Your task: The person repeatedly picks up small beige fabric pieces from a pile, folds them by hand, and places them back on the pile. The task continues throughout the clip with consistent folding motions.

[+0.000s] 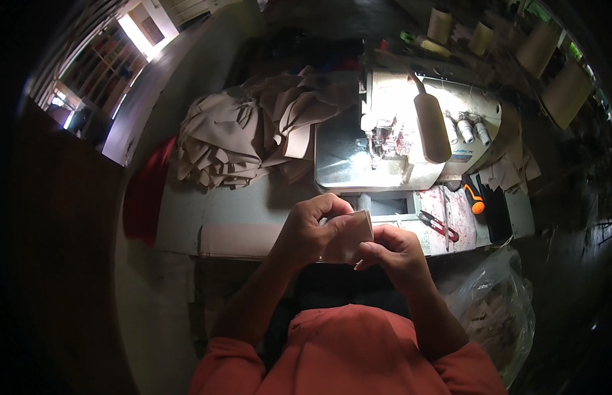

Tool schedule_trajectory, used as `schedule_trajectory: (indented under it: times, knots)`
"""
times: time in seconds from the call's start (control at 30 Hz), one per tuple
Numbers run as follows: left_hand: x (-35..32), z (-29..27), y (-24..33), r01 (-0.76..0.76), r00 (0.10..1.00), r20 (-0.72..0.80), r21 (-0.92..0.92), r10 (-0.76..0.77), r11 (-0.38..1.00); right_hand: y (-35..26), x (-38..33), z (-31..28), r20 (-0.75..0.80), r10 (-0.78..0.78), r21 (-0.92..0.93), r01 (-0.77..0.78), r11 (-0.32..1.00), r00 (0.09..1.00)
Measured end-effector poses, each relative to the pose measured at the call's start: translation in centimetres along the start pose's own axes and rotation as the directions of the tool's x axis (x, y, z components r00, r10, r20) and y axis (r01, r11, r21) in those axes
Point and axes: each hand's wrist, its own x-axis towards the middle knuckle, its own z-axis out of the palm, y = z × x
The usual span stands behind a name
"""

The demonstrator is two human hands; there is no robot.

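Observation:
Between both hands, just off the table's front edge, is a small folded piece of beige fabric (pixel 349 238). My left hand (pixel 312 227) grips it from the left, thumb laid over its upper part. Closed on its lower right edge is my right hand (pixel 393 255), with thumb and fingers pinching. Beyond my hands stands a white sewing machine (pixel 474 99), its needle area brightly lit. A large heap of beige fabric pieces (pixel 220 135) lies on the table left of the machine.
Red-handled thread snips (pixel 439 226), an orange-handled tool (pixel 476 199) and a dark phone-like slab (pixel 496 214) lie at the right. A clear plastic bag (pixel 494 303) of scraps hangs below. Thread cones (pixel 440 26) stand at the back right. Something red (pixel 148 191) sits by the table's left edge.

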Motion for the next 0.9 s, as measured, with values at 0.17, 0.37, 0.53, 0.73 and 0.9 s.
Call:
schedule_trajectory:
  times: [0.17,0.37,0.53,0.73,0.9]
  knots:
    - [1.6,0.7,0.8,-0.088,0.993,-0.07,0.153,0.1,0.984,-0.4,0.4,-0.1,-0.069,-0.066,0.019,0.067,0.998,0.995]
    - [6.6,1.6,-0.2,-0.302,0.893,-0.099,0.591,0.439,0.748,1.2,4.1,-2.2,-0.193,-0.123,0.085,0.142,0.986,0.973]
    - [6.3,0.9,-1.0,-0.414,0.867,0.209,0.806,0.452,0.423,3.4,3.8,-1.8,-0.309,-0.224,0.079,0.26,0.962,0.924]
    - [8.5,0.4,-1.4,-0.392,0.885,0.127,0.724,0.449,0.568,2.3,5.0,-2.1,-0.298,-0.246,-0.081,0.232,0.969,0.922]
    - [9.2,0.2,-0.4,-0.502,0.807,0.229,0.752,0.544,0.427,1.4,5.5,-1.9,-0.344,-0.235,-0.066,0.226,0.972,0.909]
